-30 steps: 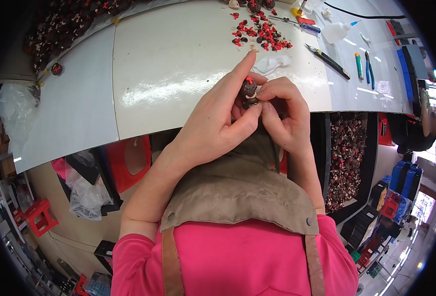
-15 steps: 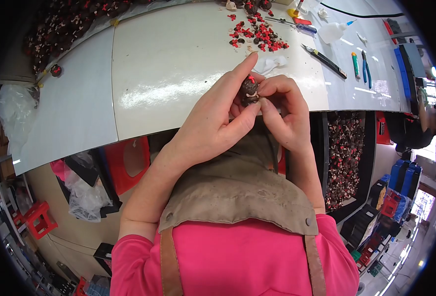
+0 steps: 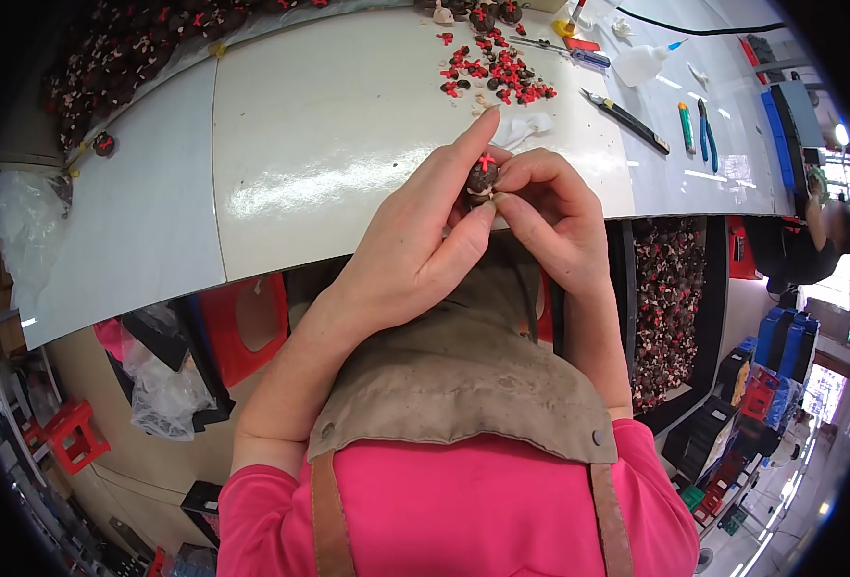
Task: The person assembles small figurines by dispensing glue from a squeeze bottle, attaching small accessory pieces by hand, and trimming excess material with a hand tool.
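A small dark brown figurine with a red cross-shaped piece on top and a pale band stands between my hands, above the table's front edge. My left hand is closed around it from the left, thumb against its lower part and index finger stretched upward. From the right, my right hand pinches at the figurine's pale band with thumb and index finger. Whether a tiny part sits in that pinch is hidden. Beyond the fingers lies a crumpled white tissue.
Loose red and dark pieces lie at the back. To the right are a black craft knife, a screwdriver, blue pliers and a white squeeze bottle. A crate of similar figurines stands below right.
The figurine has turned slightly in my fingers, and its red cross faces me more. Both hands keep nearly the same place; the whole view has shifted a little.
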`<state>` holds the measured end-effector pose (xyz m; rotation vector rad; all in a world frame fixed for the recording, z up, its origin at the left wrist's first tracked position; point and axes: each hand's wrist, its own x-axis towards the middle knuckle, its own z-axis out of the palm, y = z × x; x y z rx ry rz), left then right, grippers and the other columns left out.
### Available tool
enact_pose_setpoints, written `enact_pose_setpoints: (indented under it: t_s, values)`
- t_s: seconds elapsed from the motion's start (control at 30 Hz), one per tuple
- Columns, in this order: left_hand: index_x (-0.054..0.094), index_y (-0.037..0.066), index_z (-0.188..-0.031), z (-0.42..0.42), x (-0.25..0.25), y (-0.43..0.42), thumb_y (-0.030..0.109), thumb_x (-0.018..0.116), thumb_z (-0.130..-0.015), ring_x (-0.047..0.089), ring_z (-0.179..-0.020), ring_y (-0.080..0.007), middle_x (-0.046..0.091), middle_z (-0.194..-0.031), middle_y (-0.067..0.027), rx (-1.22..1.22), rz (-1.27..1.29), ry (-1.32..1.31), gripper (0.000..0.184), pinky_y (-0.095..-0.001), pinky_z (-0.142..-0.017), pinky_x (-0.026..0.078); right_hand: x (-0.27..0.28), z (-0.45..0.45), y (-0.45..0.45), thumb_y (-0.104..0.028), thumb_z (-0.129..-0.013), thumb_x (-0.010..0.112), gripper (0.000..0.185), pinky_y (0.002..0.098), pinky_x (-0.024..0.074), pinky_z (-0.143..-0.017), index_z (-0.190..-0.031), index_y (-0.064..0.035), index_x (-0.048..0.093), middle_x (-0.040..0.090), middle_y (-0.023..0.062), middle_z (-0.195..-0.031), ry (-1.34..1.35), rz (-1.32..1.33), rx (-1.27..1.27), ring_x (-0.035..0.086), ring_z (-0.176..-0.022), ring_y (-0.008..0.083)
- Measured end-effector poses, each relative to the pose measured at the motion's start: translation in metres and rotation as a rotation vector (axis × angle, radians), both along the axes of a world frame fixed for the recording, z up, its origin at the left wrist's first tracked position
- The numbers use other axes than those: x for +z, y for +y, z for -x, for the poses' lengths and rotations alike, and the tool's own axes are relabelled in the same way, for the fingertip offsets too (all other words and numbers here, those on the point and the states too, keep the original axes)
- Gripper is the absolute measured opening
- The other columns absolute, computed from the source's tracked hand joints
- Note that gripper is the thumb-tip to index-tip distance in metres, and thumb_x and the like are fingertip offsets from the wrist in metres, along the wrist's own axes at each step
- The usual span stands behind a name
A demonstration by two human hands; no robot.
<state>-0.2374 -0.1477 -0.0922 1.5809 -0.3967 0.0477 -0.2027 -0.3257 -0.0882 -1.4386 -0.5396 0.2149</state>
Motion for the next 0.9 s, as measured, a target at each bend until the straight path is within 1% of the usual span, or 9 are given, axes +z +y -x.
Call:
enact_pose_setpoints:
  t_s: [0.13,0.33,0.47,0.63,0.73,0.83,0.9]
  values:
    - [0.029,0.003,-0.149,-0.001,0.000,-0.001,0.006,0.049,-0.088,0.056,-0.090,-0.0222,0.054,-0.118,-0.0159,0.011,-0.028,-0.015,0.064,-0.0316,-0.081,0.047,0.003,0.000,0.001,0.006,-0.088,0.060,0.011,0.0310,0.0583,-0.083,-0.098,0.0024,0.057,0.061,0.0084,-0.099,-0.001,0.016,0.004,0.058,-0.117,0.0239]
    - [0.029,0.002,-0.148,-0.001,0.000,-0.001,0.005,0.048,-0.088,0.057,-0.098,-0.0253,0.053,-0.119,-0.0168,0.013,-0.004,-0.027,0.064,-0.0336,-0.087,0.047,0.002,0.000,0.001,0.006,-0.088,0.061,0.012,0.0314,0.0590,-0.082,-0.098,0.0027,0.057,0.062,0.0076,-0.099,0.014,0.010,0.009,0.057,-0.119,0.0251]
    - [0.029,0.003,-0.148,0.000,0.000,-0.001,0.004,0.047,-0.087,0.057,-0.101,-0.0265,0.054,-0.119,-0.0175,0.010,0.004,-0.024,0.064,-0.0346,-0.090,0.046,-0.001,-0.001,0.000,0.007,-0.087,0.061,0.013,0.0310,0.0574,-0.083,-0.099,0.0024,0.058,0.062,0.0070,-0.099,-0.033,0.005,0.007,0.057,-0.119,0.0260]
    - [0.029,0.002,-0.148,0.000,0.003,0.000,0.004,0.045,-0.086,0.057,-0.104,-0.0268,0.053,-0.121,-0.0179,0.007,-0.002,-0.016,0.064,-0.0347,-0.093,0.045,-0.005,-0.002,-0.002,0.007,-0.086,0.062,0.013,0.0312,0.0526,-0.087,-0.099,0.0022,0.060,0.062,0.0066,-0.100,-0.103,0.027,0.012,0.058,-0.120,0.0271]
    - [0.030,0.001,-0.148,0.000,0.002,0.001,0.004,0.043,-0.085,0.056,-0.107,-0.0272,0.053,-0.122,-0.0178,0.001,-0.016,-0.016,0.064,-0.0347,-0.096,0.044,-0.007,-0.003,-0.003,0.007,-0.086,0.063,0.014,0.0314,0.0512,-0.088,-0.099,0.0021,0.061,0.063,0.0065,-0.100,-0.103,0.016,0.011,0.058,-0.120,0.0270]
    - [0.029,0.001,-0.148,0.000,0.003,0.000,0.003,0.041,-0.084,0.056,-0.110,-0.0278,0.053,-0.123,-0.0180,-0.008,0.015,0.012,0.065,-0.0352,-0.098,0.043,-0.008,-0.001,-0.001,0.006,-0.086,0.064,0.014,0.0305,0.0524,-0.086,-0.099,0.0023,0.062,0.063,0.0071,-0.100,-0.099,-0.011,-0.001,0.060,-0.117,0.0256]
    - [0.029,0.001,-0.148,0.000,0.004,0.002,0.003,0.041,-0.084,0.055,-0.110,-0.0269,0.052,-0.124,-0.0175,-0.018,0.011,0.026,0.065,-0.0349,-0.098,0.043,-0.003,0.001,0.000,0.006,-0.086,0.064,0.014,0.0300,0.0534,-0.085,-0.099,0.0025,0.063,0.063,0.0075,-0.101,-0.052,-0.022,-0.006,0.062,-0.113,0.0242]
